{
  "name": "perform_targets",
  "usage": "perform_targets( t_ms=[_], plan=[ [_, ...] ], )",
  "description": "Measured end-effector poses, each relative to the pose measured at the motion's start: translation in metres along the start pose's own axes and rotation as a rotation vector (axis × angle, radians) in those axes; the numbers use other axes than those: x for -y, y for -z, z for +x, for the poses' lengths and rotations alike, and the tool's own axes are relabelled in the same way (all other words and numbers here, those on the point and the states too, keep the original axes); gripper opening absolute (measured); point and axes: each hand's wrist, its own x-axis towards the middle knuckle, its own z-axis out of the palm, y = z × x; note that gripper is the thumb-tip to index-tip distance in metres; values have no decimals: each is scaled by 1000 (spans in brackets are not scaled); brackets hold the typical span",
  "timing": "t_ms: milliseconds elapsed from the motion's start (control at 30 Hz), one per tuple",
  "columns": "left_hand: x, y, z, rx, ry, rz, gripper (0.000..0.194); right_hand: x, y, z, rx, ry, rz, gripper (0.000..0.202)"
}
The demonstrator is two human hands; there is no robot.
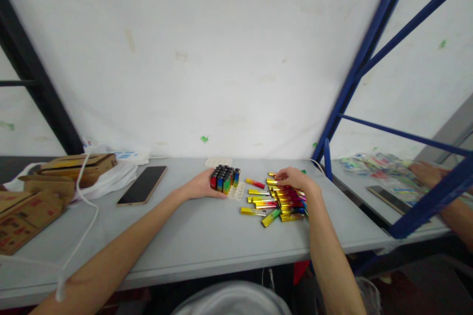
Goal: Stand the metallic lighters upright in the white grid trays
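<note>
A block of lighters [222,181] with black tops and rainbow bodies stands upright in a pale plastic tray [237,193], whose right part shows bare holes. My left hand [201,184] curls around the left side of this block, thumb in front, gripping it on the table. To the right lies a loose pile of shiny gold, red and green lighters [288,202], scattered on their sides. Over the pile's far edge, my right hand [294,177] has its fingers bent down and pinched at a gold lighter [272,182]; the fingertips are partly hidden.
A second pale tray [219,162] lies behind the block. Leftward are a phone [143,185], cardboard boxes [37,202] and a white cable [83,182]. A blue metal frame [347,83] rises at right; beyond it, another person's hand [426,174] is near plastic packets [365,163].
</note>
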Motion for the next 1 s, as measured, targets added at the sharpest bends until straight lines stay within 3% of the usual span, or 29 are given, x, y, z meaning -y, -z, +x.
perform_targets(
  t_ms=[100,233,467,733,1000],
  plan=[
    [1,-1,1,-11,0,13,86,4,-3,2,-38,13,-49,12],
    [2,-1,1,-8,16,22,86,8,-3,3,-200,59,-54,18],
    [0,-1,0,-21,23,23,86,31,-10,8,-432,198,344,46],
    [1,-1,1,-18,28,30,88,60,-42,27,-365,151,933,54],
    [6,-2,2,-26,8,45,89,92,-59,23,-304,165,1197,59]
  ],
)
